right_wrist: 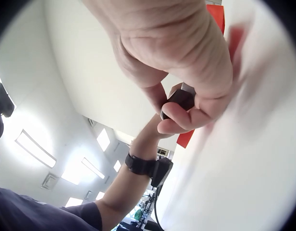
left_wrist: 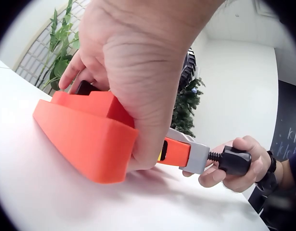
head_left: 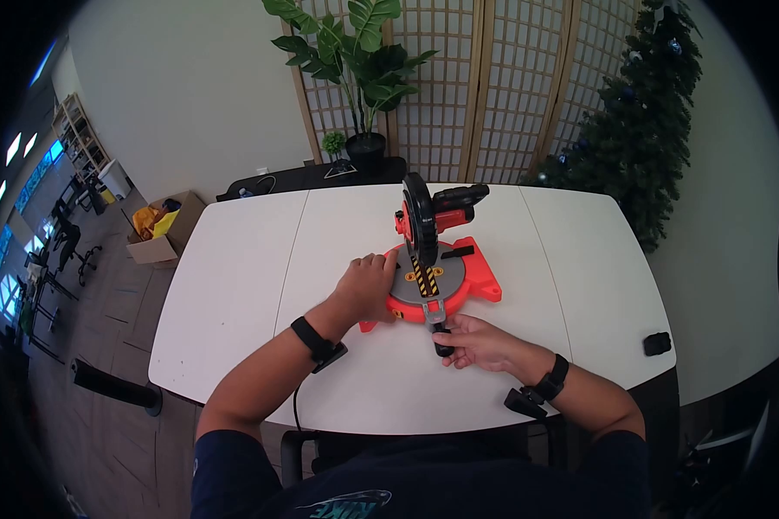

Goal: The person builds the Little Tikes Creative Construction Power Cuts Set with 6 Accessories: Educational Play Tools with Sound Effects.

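Observation:
A toy-like miter saw with a red base, grey round plate and black blade part stands on the white table. My left hand grips the base's left side; in the left wrist view that hand wraps over the red base. My right hand pinches the black knob at the base's front. The left wrist view shows the knob on a threaded screw beside a grey bracket. In the right wrist view, fingers of the right hand curl round the knob.
The white table extends around the saw. A small black object lies near its right edge. Behind are a potted plant, a folding screen and a decorated tree. A cardboard box is beyond the left edge.

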Demonstrator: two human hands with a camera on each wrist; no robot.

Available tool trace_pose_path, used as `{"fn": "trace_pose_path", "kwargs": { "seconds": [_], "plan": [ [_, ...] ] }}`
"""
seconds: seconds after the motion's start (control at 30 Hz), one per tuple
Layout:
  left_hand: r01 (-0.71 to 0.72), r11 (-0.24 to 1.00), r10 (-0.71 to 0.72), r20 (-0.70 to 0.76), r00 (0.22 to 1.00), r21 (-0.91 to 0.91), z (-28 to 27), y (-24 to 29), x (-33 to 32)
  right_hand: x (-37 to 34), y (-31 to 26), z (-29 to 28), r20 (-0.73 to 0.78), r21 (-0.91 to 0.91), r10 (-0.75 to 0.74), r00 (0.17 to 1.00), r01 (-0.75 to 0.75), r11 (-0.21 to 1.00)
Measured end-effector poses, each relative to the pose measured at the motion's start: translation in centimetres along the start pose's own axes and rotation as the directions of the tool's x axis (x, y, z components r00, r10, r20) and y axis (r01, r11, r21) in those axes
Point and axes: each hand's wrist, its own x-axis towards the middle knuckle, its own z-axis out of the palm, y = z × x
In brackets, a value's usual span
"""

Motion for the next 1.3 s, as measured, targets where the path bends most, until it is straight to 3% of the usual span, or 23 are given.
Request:
{"fn": "trace_pose_path", "kwargs": {
  "seconds": [0.27, 0.57, 0.77, 1.0, 1.2, 1.3],
  "plan": [
    [0.007, 1.0, -0.008, 0.058, 0.998, 0.019, -0.6, 0.1, 0.1, -0.3, 0.0, 0.1, 0.009, 0.028, -0.005, 1.0, 0.004, 1.0],
    [0.003, 1.0, -0.004, 0.04, 0.999, 0.029, -0.9, 0.0, 0.1, -0.4, -0.1, -0.4, 0.021, 0.11, -0.082, 0.996, 0.079, 0.991],
    [-0.003, 0.999, 0.002, 0.033, 0.999, 0.039, -0.6, -0.3, 0.2, -0.5, -0.4, -0.8, 0.075, 0.208, -0.062, 0.995, 0.045, 0.977],
    [0.006, 1.0, -0.007, 0.035, 0.999, 0.022, -0.5, -0.3, 0.2, -0.6, -0.3, 0.3, 0.004, 0.107, -0.1, 0.995, 0.099, 0.989],
    [0.003, 1.0, -0.003, 0.006, 1.0, 0.007, -0.4, -0.3, 0.1, -0.7, -0.5, -0.1, 0.102, 0.289, -0.057, 0.993, 0.025, 0.957],
    [0.01, 1.0, -0.01, 0.01, 1.0, 0.0, -0.4, -0.3, 0.1, -0.8, -0.4, 1.1, -0.004, 0.21, -0.071, 0.997, 0.071, 0.975]
  ]
}}
